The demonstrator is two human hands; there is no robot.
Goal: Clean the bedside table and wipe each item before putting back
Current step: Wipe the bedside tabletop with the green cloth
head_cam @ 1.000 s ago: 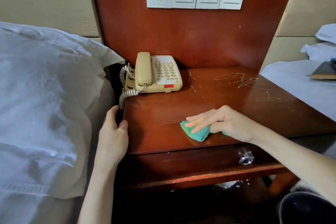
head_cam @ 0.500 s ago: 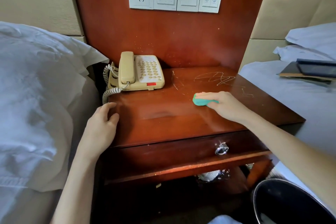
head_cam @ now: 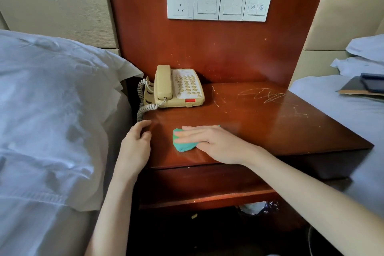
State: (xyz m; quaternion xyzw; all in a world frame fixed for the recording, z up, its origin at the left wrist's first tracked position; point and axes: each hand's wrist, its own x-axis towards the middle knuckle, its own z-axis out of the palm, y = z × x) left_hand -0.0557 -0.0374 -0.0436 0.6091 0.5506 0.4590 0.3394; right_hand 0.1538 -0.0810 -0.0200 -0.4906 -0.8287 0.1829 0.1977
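I am pressing my right hand (head_cam: 216,143) flat, fingers straight, on the green cloth (head_cam: 182,146) near the front left of the bench (head_cam: 270,127), so most of the cloth is hidden under my palm. My left hand (head_cam: 136,147) is resting loosely open, holding nothing, against the bench's left edge. The beige phone (head_cam: 176,87) is sitting at the back left corner, its coiled cord dropping out of sight beside the bed.

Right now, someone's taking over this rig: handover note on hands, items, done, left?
Left hand: open, resting on the table's front-left edge.
Right hand: open, fingers flat, pressing the green cloth on the front of the tabletop.
Phone: on the table, back-left corner, handset on its cradle.
Done: cannot tell which parts are wiped; pale scratch-like marks show at the back right.
Left: finish the top, wipe the phone and under it, put it back.
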